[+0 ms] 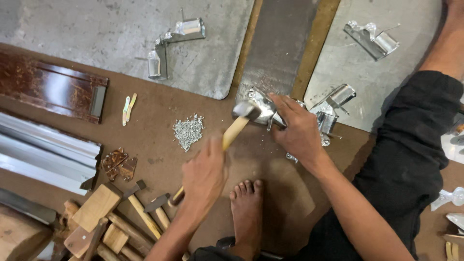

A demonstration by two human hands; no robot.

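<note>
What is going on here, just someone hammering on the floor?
A person sits on the floor working metal. The left hand grips a wooden-handled hammer, its head raised just beside a shiny metal bracket that the right hand steadies on a brown board. A small pile of rivets lies close by, a bare foot rests below, and spare hammers sit at the lower left. Similar brackets lie on grey metal sheets beyond.

Brown board floor (159, 111) carries grey metal sheets (121, 29), a pile of small rivets (188, 130), spare wooden-handled hammers (140, 208) and silver channel strips (43, 150).
</note>
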